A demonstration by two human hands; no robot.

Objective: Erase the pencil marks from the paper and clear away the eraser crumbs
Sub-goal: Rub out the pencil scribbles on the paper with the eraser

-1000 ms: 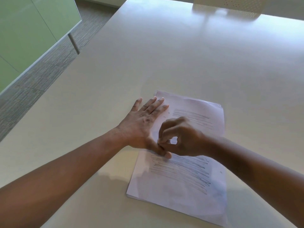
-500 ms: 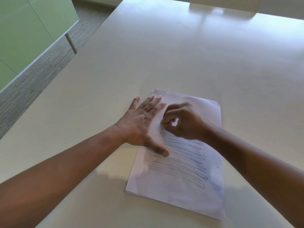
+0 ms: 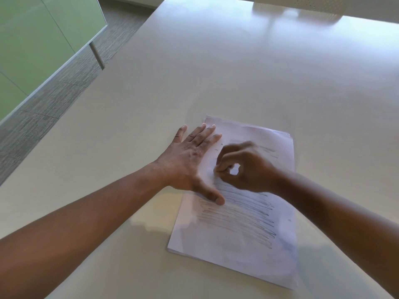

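Observation:
A white sheet of paper [image 3: 237, 251] lies on the pale table [image 3: 194, 72], its lower half covered with rows of grey pencil marks [image 3: 241, 219]. My left hand [image 3: 190, 162] lies flat on the sheet's left edge, fingers straight, thumb pressing near the marks. My right hand [image 3: 248, 167] is curled over the middle of the sheet, fingertips pinching a small white eraser [image 3: 235, 170] against the paper; only a sliver of it shows. A few dark eraser crumbs [image 3: 218, 149] lie just above my right hand. Faint marks remain at the top right of the sheet.
The table's left edge runs diagonally past grey carpet [image 3: 54, 93] and a green glass partition [image 3: 32, 39] with a metal post [image 3: 97, 55]. A perforated chair back [image 3: 313, 5] stands beyond the far edge.
My right hand slid up the sheet and has come back down toward the middle, rubbing with the eraser. Crumbs now show above it. My left hand has kept its place.

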